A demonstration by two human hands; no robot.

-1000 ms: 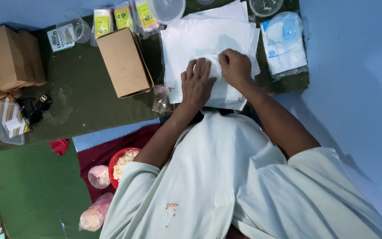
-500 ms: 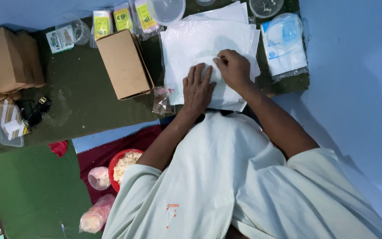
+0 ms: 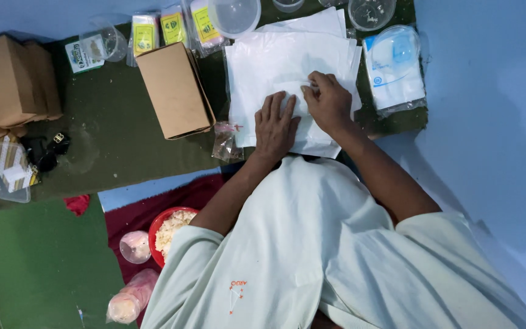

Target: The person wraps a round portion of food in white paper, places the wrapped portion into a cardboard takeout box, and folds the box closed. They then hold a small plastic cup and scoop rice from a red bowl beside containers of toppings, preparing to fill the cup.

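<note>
The left hand (image 3: 276, 125) lies flat, fingers spread, on the stack of white sheets (image 3: 275, 61) on the green mat (image 3: 111, 140), the right hand (image 3: 329, 102) beside it pinching a sheet's edge, with a brown box (image 3: 175, 90) just left and a plastic packet (image 3: 394, 67) right.

So there's a stack of white sheets (image 3: 275, 61), thin and kinda translucent, lying flat on the green mat (image 3: 111, 140) near its far right corner. The layers are fanned a bit unevenly, and the near edge hangs just past the mat's edge.
</note>
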